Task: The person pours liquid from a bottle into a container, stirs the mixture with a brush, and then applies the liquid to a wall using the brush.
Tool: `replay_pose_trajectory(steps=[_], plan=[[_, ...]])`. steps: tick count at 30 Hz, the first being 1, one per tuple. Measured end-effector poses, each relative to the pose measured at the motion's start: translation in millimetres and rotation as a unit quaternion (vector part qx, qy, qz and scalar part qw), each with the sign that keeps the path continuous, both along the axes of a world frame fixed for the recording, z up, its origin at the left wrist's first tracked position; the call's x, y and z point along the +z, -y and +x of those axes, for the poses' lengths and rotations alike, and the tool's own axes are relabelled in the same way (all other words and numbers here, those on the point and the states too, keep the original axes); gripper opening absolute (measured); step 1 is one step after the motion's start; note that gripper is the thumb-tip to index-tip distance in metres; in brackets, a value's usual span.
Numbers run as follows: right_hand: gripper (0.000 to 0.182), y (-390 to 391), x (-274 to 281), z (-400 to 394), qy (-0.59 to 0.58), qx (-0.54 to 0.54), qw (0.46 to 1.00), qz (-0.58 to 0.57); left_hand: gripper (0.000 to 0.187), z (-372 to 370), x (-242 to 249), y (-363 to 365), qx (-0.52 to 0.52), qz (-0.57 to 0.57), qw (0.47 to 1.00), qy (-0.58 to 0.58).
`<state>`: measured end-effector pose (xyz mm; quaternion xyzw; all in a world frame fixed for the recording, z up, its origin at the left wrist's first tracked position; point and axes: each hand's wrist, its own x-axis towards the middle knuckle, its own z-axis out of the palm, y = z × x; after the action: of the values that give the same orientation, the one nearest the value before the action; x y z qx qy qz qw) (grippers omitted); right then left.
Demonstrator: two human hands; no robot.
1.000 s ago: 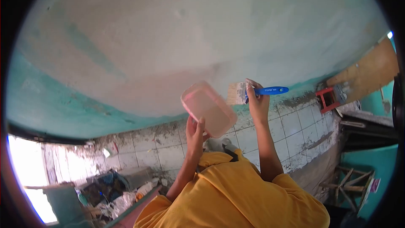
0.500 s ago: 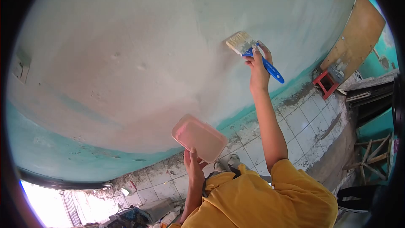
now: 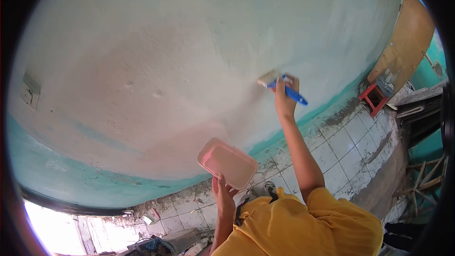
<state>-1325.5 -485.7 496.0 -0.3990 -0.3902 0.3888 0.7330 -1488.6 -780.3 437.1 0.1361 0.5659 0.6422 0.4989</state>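
Observation:
My right hand (image 3: 286, 96) is closed around the blue handle of a wide paintbrush (image 3: 295, 96). The pale bristles meet the wall (image 3: 189, 66), which carries a thin whitish coat over pinkish and green patches. Lower down, my left hand (image 3: 223, 196) grips the near edge of a pink plastic tub (image 3: 204, 157), thumb on the rim and fingers beneath. Inside the tub lies a flat, dull pinkish-beige layer of what looks like paint. The brush is above and to the right of the tub, apart from it.
A red stool (image 3: 374, 99) stands by a wooden board (image 3: 403, 38) on the right. White floor tiles (image 3: 327, 159) with dirt run along the wall's foot. Wooden sticks (image 3: 422, 182) lean at far right. A switch box (image 3: 31, 90) is on the left wall; clutter (image 3: 151, 245) lies below.
My right hand has brought the brush down the wall, and the bristles now lie flatter. The tub appears slightly lower and to the right as the view shifts.

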Motion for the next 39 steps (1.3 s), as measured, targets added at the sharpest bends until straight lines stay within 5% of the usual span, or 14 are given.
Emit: replay_pose_trajectory(steps=[6, 8, 14, 17, 26, 29, 35, 39], plan=[[0.037, -15.7, 120.7, 5.1, -0.019, -0.016, 0.987, 0.162, 0.075, 6.0, 0.6, -11.0, -0.006, -0.002, 1.0, 0.012], [0.035, -16.4, 98.2, 3.6, -0.025, -0.034, 0.983, 0.178, 0.076, 1.8, -0.8, -12.5, -0.011, -0.007, 1.0, 0.015], [0.03, 2.8, -74.8, -2.3, -0.059, -0.028, 0.997, -0.032, 0.076, -24.6, 2.4, -13.2, -0.063, 0.005, 0.998, 0.005], [0.036, 9.2, -81.1, 2.1, -0.039, -0.027, 0.996, -0.081, 0.075, -45.3, 2.5, -9.0, -0.087, -0.009, 0.996, -0.007], [0.029, -0.5, 153.2, -15.0, -0.047, -0.036, 0.989, 0.135, 0.073, -85.6, 0.1, 8.5, -0.117, -0.007, 0.993, -0.027], [0.028, -5.4, 86.4, -22.4, -0.098, -0.03, 0.984, 0.147, 0.072, -90.2, -0.7, 12.7, -0.117, -0.011, 0.993, -0.025], [0.033, 25.9, -127.3, -40.4, -0.033, -0.035, 0.996, -0.073, 0.071, -86.4, -4.4, 17.9, -0.102, -0.019, 0.994, -0.02], [0.032, 26.9, -81.8, -37.3, -0.064, -0.012, 0.995, -0.074, 0.066, -83.3, -2.5, 18.7, -0.112, -0.015, 0.994, -0.012]])
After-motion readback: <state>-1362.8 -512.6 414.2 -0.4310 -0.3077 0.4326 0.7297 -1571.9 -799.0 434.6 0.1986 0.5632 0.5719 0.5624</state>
